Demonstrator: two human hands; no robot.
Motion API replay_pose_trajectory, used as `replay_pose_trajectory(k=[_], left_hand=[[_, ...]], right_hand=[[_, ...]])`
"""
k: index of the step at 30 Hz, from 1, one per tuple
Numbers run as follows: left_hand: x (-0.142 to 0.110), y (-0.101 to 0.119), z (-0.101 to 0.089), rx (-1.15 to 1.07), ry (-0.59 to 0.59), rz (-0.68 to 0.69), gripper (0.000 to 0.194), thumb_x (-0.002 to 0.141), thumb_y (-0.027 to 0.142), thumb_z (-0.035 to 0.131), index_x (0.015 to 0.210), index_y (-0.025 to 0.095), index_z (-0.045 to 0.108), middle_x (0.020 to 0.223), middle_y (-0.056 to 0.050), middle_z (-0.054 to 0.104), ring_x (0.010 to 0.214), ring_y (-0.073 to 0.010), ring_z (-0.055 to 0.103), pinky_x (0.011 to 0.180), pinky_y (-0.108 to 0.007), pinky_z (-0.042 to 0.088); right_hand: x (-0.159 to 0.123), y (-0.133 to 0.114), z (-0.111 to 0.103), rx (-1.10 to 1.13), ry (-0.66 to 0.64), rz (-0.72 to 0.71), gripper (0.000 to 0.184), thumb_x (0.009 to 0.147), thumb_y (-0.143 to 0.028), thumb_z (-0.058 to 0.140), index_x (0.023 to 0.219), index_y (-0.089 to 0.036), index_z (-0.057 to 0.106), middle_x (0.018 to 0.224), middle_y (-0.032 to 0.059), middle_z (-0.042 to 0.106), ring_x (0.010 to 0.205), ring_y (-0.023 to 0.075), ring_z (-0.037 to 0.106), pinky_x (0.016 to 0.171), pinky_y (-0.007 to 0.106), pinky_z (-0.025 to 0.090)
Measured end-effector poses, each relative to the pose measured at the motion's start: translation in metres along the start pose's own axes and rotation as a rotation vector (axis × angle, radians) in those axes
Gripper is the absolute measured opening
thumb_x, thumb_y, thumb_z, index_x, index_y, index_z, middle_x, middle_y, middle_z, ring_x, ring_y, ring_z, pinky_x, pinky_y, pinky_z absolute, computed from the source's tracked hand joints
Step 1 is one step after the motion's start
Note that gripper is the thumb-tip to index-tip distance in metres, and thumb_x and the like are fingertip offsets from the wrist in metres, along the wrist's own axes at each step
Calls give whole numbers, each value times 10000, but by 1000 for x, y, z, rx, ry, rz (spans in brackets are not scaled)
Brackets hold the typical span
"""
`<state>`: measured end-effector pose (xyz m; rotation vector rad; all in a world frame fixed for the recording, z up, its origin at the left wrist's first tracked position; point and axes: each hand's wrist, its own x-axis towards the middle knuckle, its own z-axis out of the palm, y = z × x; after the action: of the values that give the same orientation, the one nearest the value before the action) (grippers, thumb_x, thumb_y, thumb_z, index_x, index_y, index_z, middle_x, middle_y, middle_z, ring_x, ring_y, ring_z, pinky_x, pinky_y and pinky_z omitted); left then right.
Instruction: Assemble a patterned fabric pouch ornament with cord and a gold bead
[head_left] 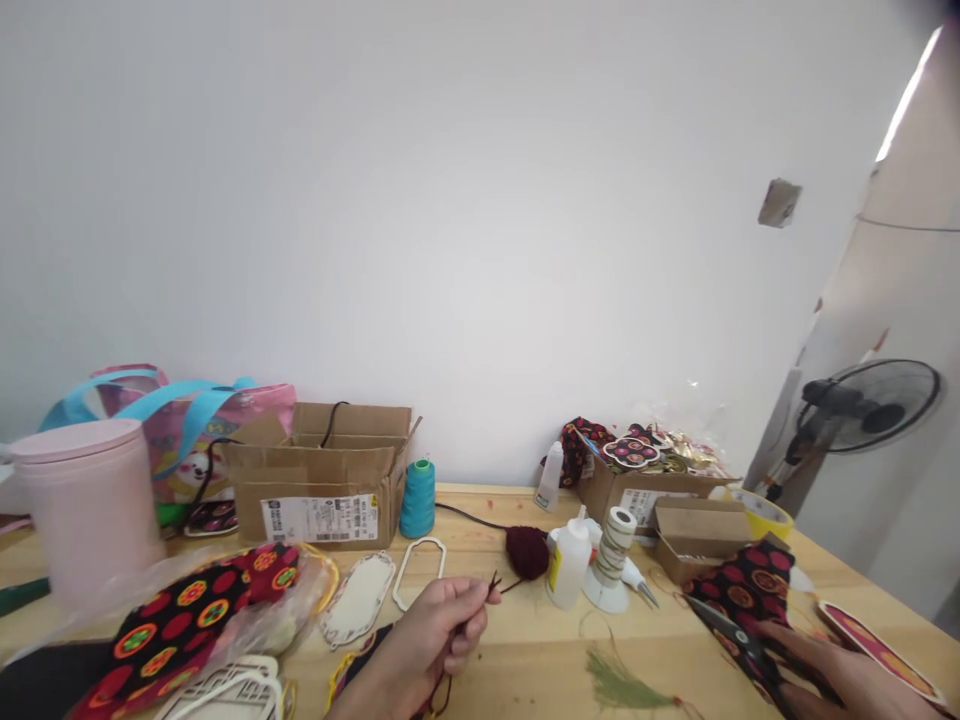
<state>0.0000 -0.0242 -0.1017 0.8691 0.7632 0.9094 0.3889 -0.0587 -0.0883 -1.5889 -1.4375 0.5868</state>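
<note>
My left hand [435,635] is closed in a pinch on a dark maroon thread [495,585] near the table's front edge. The thread runs right to a maroon yarn ball [527,551] on the wood. My right hand [832,680] lies at the bottom right, fingers closed round black scissors [731,635] resting on black fabric with red dots [750,590]. A green tassel [622,688] lies on the table between my hands.
A wooden table [525,650] holds a pink tub [86,500], open cardboard boxes [322,480], a teal thread spool [418,498], glue bottles [568,563], a tape roll [616,545], oval frames [418,570] and patterned fabric in plastic [187,620]. A fan [862,405] stands at the right.
</note>
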Motion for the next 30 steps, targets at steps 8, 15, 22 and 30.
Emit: replay_pose_trajectory(k=[8,15,22,30], left_hand=[[4,-8,2,81,42,45,274,665,420,559,697,149,538,410,89,406,314,-19,223,318,-152,104],[6,-7,7,48,101,105,296,616,414,616,572,151,487,402,79,408,322,-22,273,316,-148,182],[9,-13,6,123,89,74,311,662,447,553,583,149,514,425,45,483,330,-42,350,315,-148,266],[6,-3,17,299,119,53,364,610,508,566,570,149,518,450,51,463,323,-27,301,292,-148,177]], right_hand=[[-26,-111,134,-84,-308,-361,220,727,-321,504,634,-222,676,608,58,613,595,193,527,532,290,365],[-10,-127,219,71,-349,-466,259,765,-314,478,624,-183,651,540,-14,497,545,117,431,485,219,293],[-13,-115,215,220,-273,-415,277,779,-309,470,616,-173,647,578,12,502,567,133,466,487,228,322],[-13,-112,213,264,-224,-401,236,757,-307,507,640,-170,659,577,16,523,553,128,476,480,228,340]])
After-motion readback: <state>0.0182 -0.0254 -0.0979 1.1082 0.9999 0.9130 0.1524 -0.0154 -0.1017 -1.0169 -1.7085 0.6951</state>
